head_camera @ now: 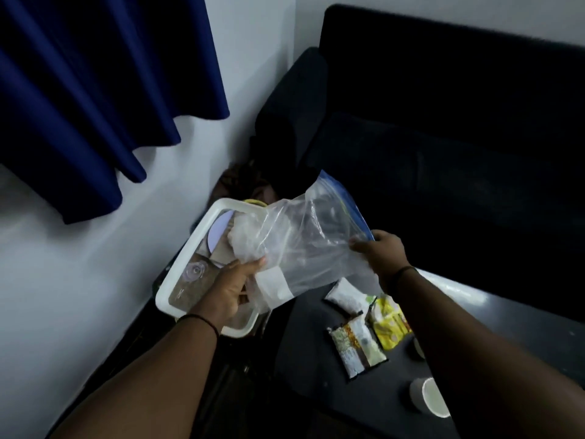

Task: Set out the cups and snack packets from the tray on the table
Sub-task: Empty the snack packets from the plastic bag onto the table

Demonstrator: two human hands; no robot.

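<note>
A white-rimmed tray (177,274) is tilted in the air left of the dark table (522,321). My left hand (228,289) grips its near edge together with the bottom of a clear zip bag (310,245). My right hand (380,251) pinches the bag's blue-zip end. Crumpled white material sits inside the bag. Three snack packets lie on the table: a white one (346,299), a yellow one (391,324) and a brown and green one (357,346). A white cup (427,400) stands near the table's front; another cup (418,348) shows partly behind my right forearm.
A dark sofa (443,122) stands behind the table. A blue curtain (95,90) hangs over the white wall at left. A round pale disc (218,236) and a small clear piece (196,270) lie on the tray. Dark items fill the corner by the sofa arm.
</note>
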